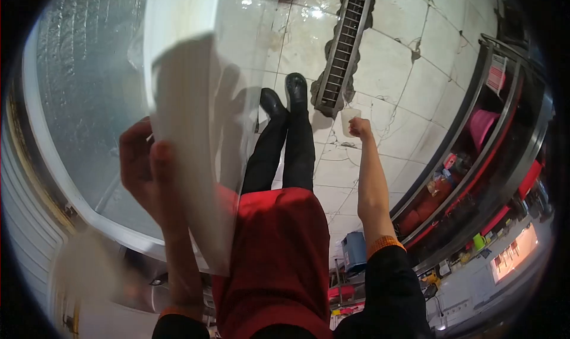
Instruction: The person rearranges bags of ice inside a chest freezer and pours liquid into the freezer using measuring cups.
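Here, in the head view, the left hand (142, 175) is at the long edge of a tall white panel (190, 95), its fingers bent round that edge with the thumb lying against the near face, so it has hold of the panel. The panel stands between the person and a large, streaked, see-through surface (83, 101) set in a pale frame; part of it is see-through too, and a shadow falls across its white face. Well apart from it, the right arm reaches out, and the right hand (361, 127) has its fingers closed on a whitish cup (348, 117). That cup is above the tiled floor (392, 65), just beside the near end of a metal drain grate (343, 48); what it contains, if anything, I cannot tell. The person wears black boots (296, 89) and a red apron (276, 238), and the dark sleeves end in orange cuffs (385, 244). Along the right side runs a metal-railed rack with a pink item (482, 124) on it, and a blue-grey container (354, 253) is near the right forearm.
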A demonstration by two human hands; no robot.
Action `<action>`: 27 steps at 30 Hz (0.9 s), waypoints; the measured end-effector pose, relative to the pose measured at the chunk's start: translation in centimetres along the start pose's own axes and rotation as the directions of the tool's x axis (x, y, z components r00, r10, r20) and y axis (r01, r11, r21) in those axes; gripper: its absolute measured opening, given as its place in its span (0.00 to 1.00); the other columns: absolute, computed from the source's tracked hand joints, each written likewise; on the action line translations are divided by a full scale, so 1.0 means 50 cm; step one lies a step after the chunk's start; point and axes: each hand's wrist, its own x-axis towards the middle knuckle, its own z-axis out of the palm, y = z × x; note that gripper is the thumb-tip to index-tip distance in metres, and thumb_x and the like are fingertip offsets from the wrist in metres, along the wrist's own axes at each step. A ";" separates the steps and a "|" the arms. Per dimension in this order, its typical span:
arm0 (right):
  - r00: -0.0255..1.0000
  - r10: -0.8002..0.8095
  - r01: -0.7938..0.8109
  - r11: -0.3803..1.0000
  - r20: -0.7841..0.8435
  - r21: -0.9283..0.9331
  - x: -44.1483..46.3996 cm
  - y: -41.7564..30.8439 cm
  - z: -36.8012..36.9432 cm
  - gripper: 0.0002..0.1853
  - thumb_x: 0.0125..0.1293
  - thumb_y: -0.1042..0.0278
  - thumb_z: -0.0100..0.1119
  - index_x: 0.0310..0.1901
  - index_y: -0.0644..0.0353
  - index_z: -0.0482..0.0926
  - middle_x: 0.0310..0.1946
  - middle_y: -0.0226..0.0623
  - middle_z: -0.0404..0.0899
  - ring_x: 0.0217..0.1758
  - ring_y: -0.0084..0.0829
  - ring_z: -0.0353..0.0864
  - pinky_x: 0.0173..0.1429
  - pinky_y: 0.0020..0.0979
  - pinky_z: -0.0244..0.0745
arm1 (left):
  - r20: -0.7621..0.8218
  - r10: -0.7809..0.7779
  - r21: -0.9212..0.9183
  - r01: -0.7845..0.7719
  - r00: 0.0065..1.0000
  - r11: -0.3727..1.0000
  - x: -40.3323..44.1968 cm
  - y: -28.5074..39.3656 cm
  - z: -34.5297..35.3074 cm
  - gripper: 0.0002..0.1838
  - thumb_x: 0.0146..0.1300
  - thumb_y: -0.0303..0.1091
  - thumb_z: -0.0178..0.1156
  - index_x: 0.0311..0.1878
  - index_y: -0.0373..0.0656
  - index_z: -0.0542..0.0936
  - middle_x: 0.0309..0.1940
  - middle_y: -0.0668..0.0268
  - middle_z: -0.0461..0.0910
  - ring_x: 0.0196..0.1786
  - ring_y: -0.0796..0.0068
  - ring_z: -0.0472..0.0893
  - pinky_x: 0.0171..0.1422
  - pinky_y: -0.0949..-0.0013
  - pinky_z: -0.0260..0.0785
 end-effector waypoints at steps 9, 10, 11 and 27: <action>0.999 -0.045 0.045 0.999 -0.014 -0.014 0.096 0.066 -0.030 0.13 0.61 0.62 0.56 0.23 0.61 0.78 0.19 0.37 0.76 0.18 0.29 0.76 0.22 0.33 0.73 | -0.038 0.104 0.015 -0.103 0.994 0.995 0.004 -0.017 0.001 0.23 0.58 0.44 0.73 0.47 0.37 0.78 0.43 0.65 0.78 0.49 0.73 0.77 0.57 0.65 0.69; 0.975 -0.216 0.223 0.938 0.056 -0.266 0.035 0.030 -0.029 0.15 0.63 0.60 0.57 0.23 0.61 0.78 0.19 0.38 0.77 0.19 0.31 0.78 0.23 0.32 0.74 | -0.045 0.143 0.046 -0.141 0.989 0.989 0.006 -0.018 0.000 0.22 0.57 0.43 0.73 0.46 0.39 0.79 0.42 0.64 0.79 0.49 0.70 0.77 0.57 0.64 0.69; 0.918 -0.360 0.394 0.782 0.165 -0.483 -0.033 -0.007 -0.028 0.16 0.64 0.58 0.58 0.24 0.61 0.78 0.20 0.38 0.77 0.21 0.32 0.79 0.24 0.32 0.76 | -0.024 0.205 0.144 -0.200 0.978 0.969 0.010 -0.026 -0.011 0.21 0.53 0.39 0.75 0.46 0.40 0.79 0.42 0.61 0.79 0.49 0.67 0.78 0.56 0.64 0.69; 0.410 -0.696 0.843 0.536 0.590 0.046 -1.227 -0.660 0.373 0.14 0.78 0.68 0.44 0.35 0.66 0.75 0.27 0.36 0.77 0.33 0.31 0.79 0.45 0.33 0.76 | 0.174 0.028 -0.696 0.103 0.984 0.710 -0.031 0.140 -0.205 0.49 0.54 0.61 0.69 0.71 0.43 0.59 0.67 0.62 0.60 0.66 0.64 0.68 0.62 0.60 0.71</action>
